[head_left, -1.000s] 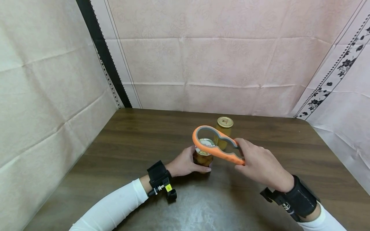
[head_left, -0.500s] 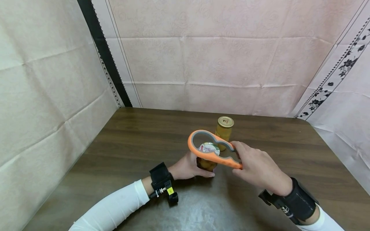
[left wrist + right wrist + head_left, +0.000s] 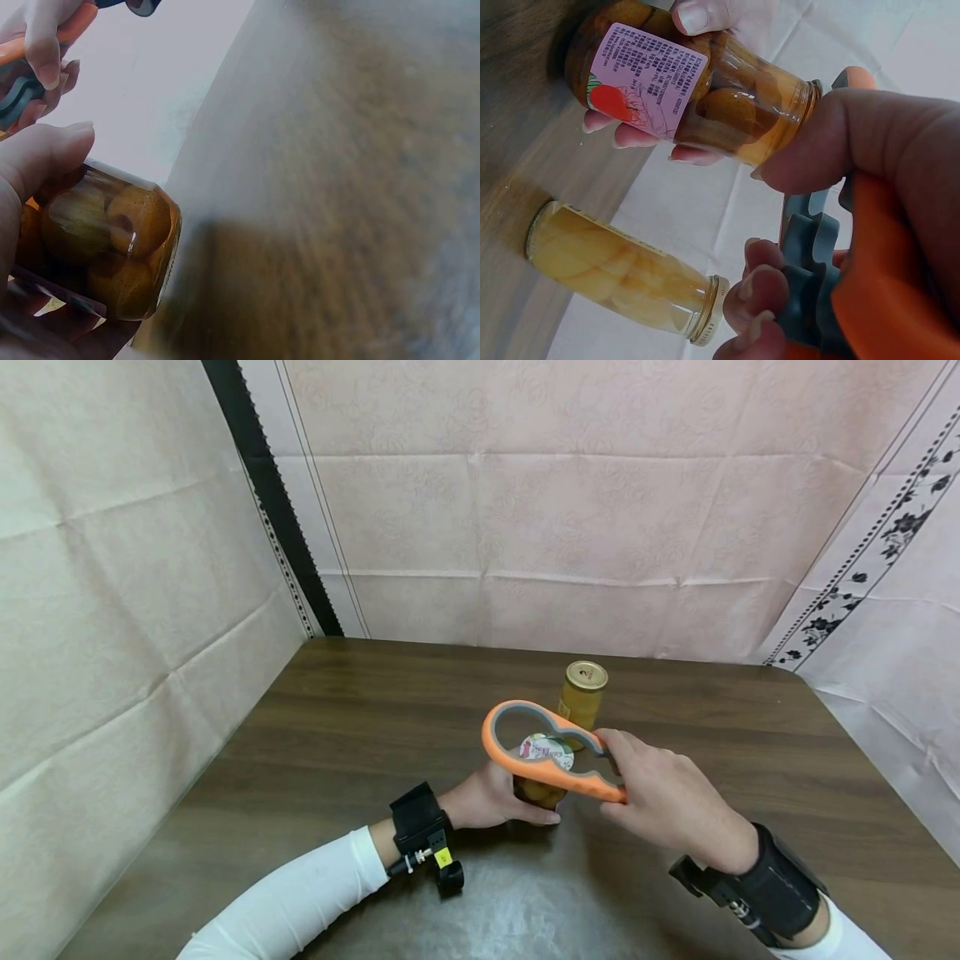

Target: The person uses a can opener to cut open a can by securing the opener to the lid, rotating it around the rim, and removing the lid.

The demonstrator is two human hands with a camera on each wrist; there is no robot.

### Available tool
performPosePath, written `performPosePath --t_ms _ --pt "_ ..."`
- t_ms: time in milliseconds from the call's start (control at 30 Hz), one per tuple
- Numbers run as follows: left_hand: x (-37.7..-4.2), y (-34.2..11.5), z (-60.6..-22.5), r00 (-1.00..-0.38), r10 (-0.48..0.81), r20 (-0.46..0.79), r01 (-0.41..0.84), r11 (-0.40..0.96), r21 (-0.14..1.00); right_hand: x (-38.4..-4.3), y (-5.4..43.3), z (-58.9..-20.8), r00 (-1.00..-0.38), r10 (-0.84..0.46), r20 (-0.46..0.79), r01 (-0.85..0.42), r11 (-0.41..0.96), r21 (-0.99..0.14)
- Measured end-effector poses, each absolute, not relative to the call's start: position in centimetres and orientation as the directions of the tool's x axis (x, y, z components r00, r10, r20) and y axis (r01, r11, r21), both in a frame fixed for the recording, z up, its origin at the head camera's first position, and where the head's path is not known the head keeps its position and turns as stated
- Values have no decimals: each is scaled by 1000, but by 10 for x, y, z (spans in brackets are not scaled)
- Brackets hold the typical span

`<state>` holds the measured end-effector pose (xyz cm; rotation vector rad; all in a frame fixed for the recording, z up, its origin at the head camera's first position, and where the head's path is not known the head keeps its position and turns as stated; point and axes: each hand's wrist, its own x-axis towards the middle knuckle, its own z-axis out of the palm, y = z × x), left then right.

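My left hand point(image 3: 495, 797) grips a glass jar point(image 3: 536, 791) of round brown fruit, thumb on the near side. A pink label point(image 3: 649, 82) on that jar shows in the right wrist view, and its lid point(image 3: 555, 747) has a printed top. In my right hand point(image 3: 675, 793) is an orange jar opener point(image 3: 542, 770) with a grey toothed inner edge, held by its handle ends. Its loop lies above the lid and overlaps it in the head view. The right wrist view shows my right thumb close to the lid's rim.
Behind the gripped jar, a second jar point(image 3: 582, 695) of yellow fruit stands upright with a gold lid. Both stand toward the back of a dark wooden table point(image 3: 375, 718). Pale cloth point(image 3: 570, 527) hangs behind the table and along its sides.
My left hand has shifted the brown-fruit jar slightly right and toward me. My right hand has moved the jar opener a little left and down, over the lid.
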<state>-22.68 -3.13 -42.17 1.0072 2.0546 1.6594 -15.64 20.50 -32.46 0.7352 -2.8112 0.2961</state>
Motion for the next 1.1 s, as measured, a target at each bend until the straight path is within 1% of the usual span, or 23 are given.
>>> performPosePath --t_ms 167,267,367,700,767,900,967,1100 --pt "-228 -28 -424 -650 703 287 388 -17 921 -155 204 -325 -844 -463 271 -509 851 -129" --pt "-228 -26 -425 -636 709 306 390 -47 920 -155 204 -325 -842 -464 275 -511 849 -132" --pt "-228 -26 -425 -632 718 293 378 -44 925 -155 203 -325 -841 -464 277 -512 849 -133" --pt "-225 -27 -424 -654 732 193 324 41 945 -155 203 -327 -820 -483 309 -537 835 -121" --pt "-224 -27 -423 -646 738 198 341 46 939 -156 203 -327 -816 -488 309 -542 832 -118" --pt "-225 -25 -422 -595 768 237 405 32 914 -156 203 -327 -812 -506 289 -554 825 -113" --pt "-226 -23 -422 -579 780 237 411 29 911 -156 203 -327 -812 -515 276 -558 822 -110" --pt "-224 -23 -422 -591 782 195 369 47 928 -157 203 -328 -808 -522 274 -564 819 -103"
